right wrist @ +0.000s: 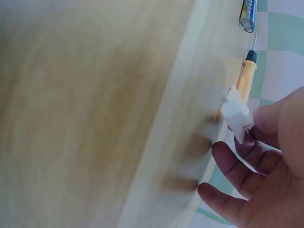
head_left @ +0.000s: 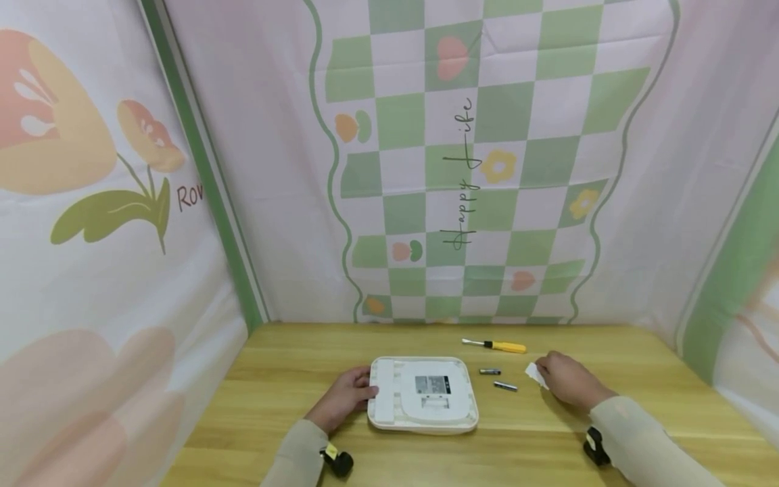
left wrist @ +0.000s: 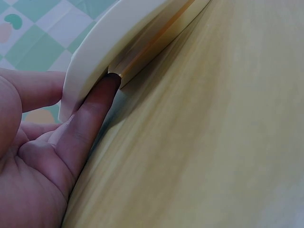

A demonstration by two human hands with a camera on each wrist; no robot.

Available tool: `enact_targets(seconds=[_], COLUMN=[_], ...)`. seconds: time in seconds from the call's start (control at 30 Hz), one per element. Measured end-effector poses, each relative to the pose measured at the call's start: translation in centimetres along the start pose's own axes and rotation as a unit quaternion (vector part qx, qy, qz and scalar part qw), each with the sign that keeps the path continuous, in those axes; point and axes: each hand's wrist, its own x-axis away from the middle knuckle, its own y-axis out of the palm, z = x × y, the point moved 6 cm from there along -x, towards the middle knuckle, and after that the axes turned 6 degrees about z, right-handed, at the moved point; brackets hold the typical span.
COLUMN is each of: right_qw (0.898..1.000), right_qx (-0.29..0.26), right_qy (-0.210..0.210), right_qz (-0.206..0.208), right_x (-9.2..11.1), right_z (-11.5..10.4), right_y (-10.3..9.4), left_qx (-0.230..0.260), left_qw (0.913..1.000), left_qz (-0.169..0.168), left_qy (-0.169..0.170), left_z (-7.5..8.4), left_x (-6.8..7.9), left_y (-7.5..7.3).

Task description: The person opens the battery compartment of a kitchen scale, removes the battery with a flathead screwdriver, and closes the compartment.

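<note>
A white device (head_left: 398,421) with rounded corners lies on the table, showing a grey-and-black label and a small recessed compartment. My left hand (head_left: 345,399) grips its left edge, thumb on top; in the left wrist view a finger reaches under the raised white rim (left wrist: 90,61). Off to the device's right, my right hand (head_left: 569,380) pinches a small white plastic piece (right wrist: 236,114) between thumb and forefinger, just above the table, its other fingers loosely bent. Two small batteries, one farther back (head_left: 489,371) and one nearer (head_left: 505,386), lie between the device and that hand.
A screwdriver (head_left: 508,347) with a yellow handle lies behind the batteries, its tip pointing left. The wooden table (head_left: 243,419) ends at a printed fabric backdrop (head_left: 292,270), with more fabric hanging on both sides.
</note>
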Motion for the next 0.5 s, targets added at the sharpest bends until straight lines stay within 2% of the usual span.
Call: enact_targets(seconds=[0.2, 0.37, 0.5], right_qw=[1.0, 0.999, 0.997], right_qx=[-0.009, -0.048, -0.068], right_qy=[-0.008, 0.008, 0.019], right_qz=[0.014, 0.022, 0.012], right_x=[0.08, 0.02, -0.01], right_z=[-0.11, -0.16, -0.26], right_y=[-0.28, -0.68, -0.65], left_qx=[0.001, 0.002, 0.002], left_qw=[1.0, 0.9999, 1.0], left_qz=[-0.001, -0.003, -0.002], left_qy=[-0.008, -0.01, -0.008], left_z=[0.23, 0.35, 0.36], left_x=[0.2, 0.3, 0.17], left_y=[0.19, 0.16, 0.1])
